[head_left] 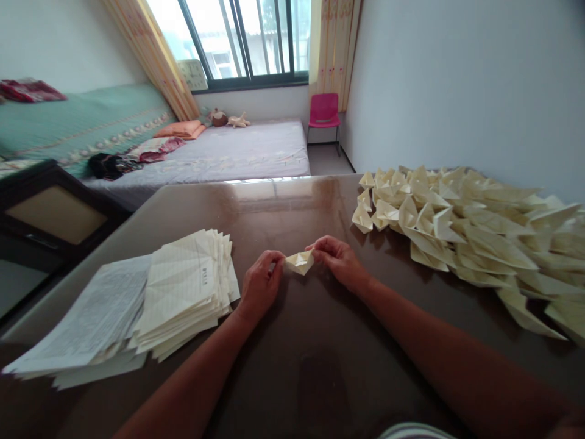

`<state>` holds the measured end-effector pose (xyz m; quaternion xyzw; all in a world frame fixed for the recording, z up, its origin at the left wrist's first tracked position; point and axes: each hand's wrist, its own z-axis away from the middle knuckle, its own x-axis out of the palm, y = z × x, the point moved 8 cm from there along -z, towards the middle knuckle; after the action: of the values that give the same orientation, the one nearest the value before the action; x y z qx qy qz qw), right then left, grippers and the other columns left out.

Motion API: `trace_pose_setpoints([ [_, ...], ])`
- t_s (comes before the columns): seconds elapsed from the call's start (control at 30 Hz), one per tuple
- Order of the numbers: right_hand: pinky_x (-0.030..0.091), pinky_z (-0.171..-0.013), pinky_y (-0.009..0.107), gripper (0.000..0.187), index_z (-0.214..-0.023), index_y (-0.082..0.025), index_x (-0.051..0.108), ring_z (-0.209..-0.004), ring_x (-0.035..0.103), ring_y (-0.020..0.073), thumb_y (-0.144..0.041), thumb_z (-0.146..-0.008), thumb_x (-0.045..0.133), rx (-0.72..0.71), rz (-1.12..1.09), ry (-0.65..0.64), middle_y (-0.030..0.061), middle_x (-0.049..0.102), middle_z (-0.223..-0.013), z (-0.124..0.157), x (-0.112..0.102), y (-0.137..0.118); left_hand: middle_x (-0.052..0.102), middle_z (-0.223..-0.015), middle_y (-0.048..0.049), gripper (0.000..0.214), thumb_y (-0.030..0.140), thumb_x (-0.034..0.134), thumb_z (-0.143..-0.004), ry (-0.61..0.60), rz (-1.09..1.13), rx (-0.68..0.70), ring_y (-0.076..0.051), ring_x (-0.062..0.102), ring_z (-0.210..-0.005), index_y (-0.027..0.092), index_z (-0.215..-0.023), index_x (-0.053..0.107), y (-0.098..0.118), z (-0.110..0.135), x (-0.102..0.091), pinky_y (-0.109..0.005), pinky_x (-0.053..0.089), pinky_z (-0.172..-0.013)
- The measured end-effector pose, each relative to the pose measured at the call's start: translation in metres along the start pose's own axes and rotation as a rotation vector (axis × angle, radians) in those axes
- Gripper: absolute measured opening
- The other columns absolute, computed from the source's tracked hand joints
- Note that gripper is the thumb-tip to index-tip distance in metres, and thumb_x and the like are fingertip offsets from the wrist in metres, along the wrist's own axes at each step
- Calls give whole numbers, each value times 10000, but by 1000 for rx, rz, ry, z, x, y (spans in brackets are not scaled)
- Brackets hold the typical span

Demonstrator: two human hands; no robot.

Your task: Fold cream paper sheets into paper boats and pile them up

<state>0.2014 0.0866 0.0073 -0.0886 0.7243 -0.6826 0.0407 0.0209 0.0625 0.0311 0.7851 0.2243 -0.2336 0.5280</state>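
A small folded paper boat (pixel 300 263) in cream paper is held between my two hands, over the middle of the brown glossy table (pixel 283 353). My left hand (pixel 264 279) pinches its left tip between thumb and fingers. At the opposite tip, my right hand (pixel 337 261) grips the boat the same way. To the left lies a stack of lined cream sheets (pixel 183 280), creased and uneven, overlapping a pile of printed white sheets (pixel 86 311). Over on the right, a large heap of finished paper boats (pixel 466 219) covers that side of the table.
Beyond the table is a bed (pixel 265 146) with folded cloths and soft toys. A pink chair (pixel 324 111) stands by the window wall. A dark cabinet (pixel 55 213) is at the left, and a white wall (pixel 479 85) runs along the right.
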Motion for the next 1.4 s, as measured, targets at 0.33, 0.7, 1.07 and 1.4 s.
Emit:
trace_pose_setpoints([
  [0.33, 455, -534, 245, 295, -866, -242, 388, -604, 639, 145, -479, -826, 559, 13, 18, 160, 9, 693, -841, -2, -14, 3, 641, -997, -65, 217, 387, 512, -883, -47, 413, -199, -175, 629, -879, 175, -928, 517, -26, -7, 9, -262, 556, -636],
  [0.7, 485, -705, 301, 144, -911, -254, 410, -725, 672, 184, -391, -920, 450, -182, 381, -11, 11, 708, -771, 11, 8, -22, 621, -1220, -89, 260, 365, 712, -723, -199, 428, -153, -196, 660, -922, 155, -838, 611, -14, -1, 24, -299, 542, -786],
  [1.07, 420, -595, 246, 232, -901, -229, 432, -653, 578, 138, -451, -885, 500, -83, 159, 58, -17, 646, -712, 3, -1, -9, 679, -725, 1, 274, 422, 668, -763, 9, 260, -171, -117, 566, -635, 153, -716, 663, -13, -6, 2, -205, 445, -602],
  [1.4, 445, -590, 215, 464, -1035, -218, 512, -749, 590, 129, -399, -681, 752, 129, -201, -82, 4, 657, -877, 7, 17, 3, 659, -717, -4, 278, 422, 664, -769, 10, 230, -141, -110, 539, -615, 149, -721, 638, 0, -2, 2, -198, 422, -570],
])
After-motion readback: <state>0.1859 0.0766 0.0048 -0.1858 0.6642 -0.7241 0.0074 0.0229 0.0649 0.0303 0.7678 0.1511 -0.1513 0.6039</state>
